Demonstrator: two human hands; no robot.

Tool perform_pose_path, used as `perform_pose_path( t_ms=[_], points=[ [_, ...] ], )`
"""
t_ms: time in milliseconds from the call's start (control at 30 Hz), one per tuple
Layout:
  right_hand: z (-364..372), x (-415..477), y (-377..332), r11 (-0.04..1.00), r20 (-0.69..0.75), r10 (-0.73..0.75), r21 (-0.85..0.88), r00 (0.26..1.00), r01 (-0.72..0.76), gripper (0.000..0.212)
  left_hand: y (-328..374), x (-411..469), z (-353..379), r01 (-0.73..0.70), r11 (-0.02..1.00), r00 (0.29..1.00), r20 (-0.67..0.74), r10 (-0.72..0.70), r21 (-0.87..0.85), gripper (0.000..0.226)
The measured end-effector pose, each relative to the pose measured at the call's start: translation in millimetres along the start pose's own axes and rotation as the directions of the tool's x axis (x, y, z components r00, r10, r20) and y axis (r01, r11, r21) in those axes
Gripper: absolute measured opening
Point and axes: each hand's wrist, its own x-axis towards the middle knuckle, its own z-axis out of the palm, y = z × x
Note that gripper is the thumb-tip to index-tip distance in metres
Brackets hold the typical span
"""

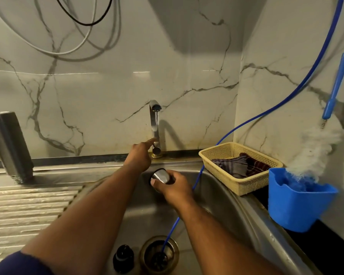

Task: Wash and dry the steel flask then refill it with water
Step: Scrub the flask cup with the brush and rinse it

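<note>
A tall steel flask body stands on the sink's ledge at the far left. My right hand grips a short steel cup-shaped cap with a dark rim, held over the sink basin below the tap. My left hand reaches to the tap's base, and its outstretched index finger touches the small lever. A thin stream seems to fall from the spout. A black stopper lies in the basin beside the drain.
A blue hose runs from the upper right down into the drain. On the right counter sit a yellow basket with cloths and a blue plastic holder with a bottle brush. A ribbed drainboard lies to the left.
</note>
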Motion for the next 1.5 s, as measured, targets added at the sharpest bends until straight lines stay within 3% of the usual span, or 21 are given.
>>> perform_pose_path(
  t_ms=[233, 333, 433, 500, 600, 667, 767, 833, 900, 1100, 1300, 1400, 1500],
  points=[
    [2.2, 0.1, 1.6, 1.000, 0.019, -0.009, -0.021, 1.000, 0.010, 0.065, 9.5, -14.7, 6.6, -0.025, 0.997, 1.000, -0.009, 0.024, -0.072, 0.077],
    [1.4, -0.5, 1.5, 1.000, 0.025, -0.012, -0.014, 1.000, 0.013, 0.065, 10.3, -29.9, 4.9, 0.080, 0.983, 0.997, 0.002, -0.081, -0.163, 0.054],
    [0.3, -2.7, 0.6, 1.000, 0.033, 0.000, -0.005, 0.999, 0.000, 0.063, 9.9, -49.8, 2.3, 0.242, 0.901, 0.970, 0.093, -0.223, -0.361, 0.020],
    [-1.9, -1.9, 4.6, 1.000, 0.027, 0.007, -0.027, 1.000, -0.006, 0.062, 14.2, -64.0, 2.9, 0.343, 0.814, 0.938, 0.206, -0.277, -0.468, 0.028],
    [1.3, -9.3, -5.2, 0.993, -0.010, -0.066, -0.097, 0.998, 0.065, 0.061, 13.8, -91.0, -7.0, 0.346, 0.758, 0.935, 0.267, -0.232, -0.553, 0.027],
    [2.4, -6.3, -14.6, 0.983, -0.021, -0.128, -0.134, 0.992, 0.124, 0.070, 9.0, -103.3, -11.3, 0.338, 0.637, 0.941, 0.272, -0.203, -0.692, 0.027],
    [-4.5, 4.5, -29.7, 0.978, 0.038, -0.127, -0.165, 0.991, 0.132, 0.077, 9.6, -102.6, -19.2, 0.385, 0.360, 0.920, 0.324, -0.220, -0.850, 0.030],
    [-6.7, 10.1, -30.4, 0.981, 0.036, -0.136, -0.138, 0.990, 0.140, 0.070, 11.5, -98.4, -20.3, 0.397, 0.191, 0.912, 0.362, -0.193, -0.898, 0.032],
    [-3.5, 11.8, -24.1, 0.992, 0.035, -0.110, -0.064, 0.993, 0.112, 0.059, 14.6, -94.9, -17.4, 0.403, 0.120, 0.910, 0.385, -0.154, -0.907, 0.036],
    [-2.4, 30.6, -7.6, 0.999, 0.023, 0.009, 0.054, 1.000, -0.010, 0.051, 17.2, -87.4, -1.7, 0.319, 0.277, 0.944, 0.330, -0.008, -0.906, 0.029],
    [1.9, 31.8, -1.9, 0.999, 0.098, -0.050, 0.012, 0.994, 0.049, 0.047, 22.0, -86.2, 2.9, 0.329, 0.109, 0.944, 0.322, -0.072, -0.938, 0.030],
    [1.4, 31.1, -2.8, 0.995, 0.114, -0.097, 0.049, 0.989, 0.092, 0.038, 21.3, -86.6, 7.3, 0.352, 0.170, 0.935, 0.337, -0.114, -0.920, 0.037],
    [6.3, 28.9, -7.0, 0.998, 0.049, -0.068, -0.011, 0.996, 0.068, 0.028, 18.8, -87.2, 9.5, 0.314, 0.272, 0.949, 0.312, -0.051, -0.910, 0.039]
  ],
)
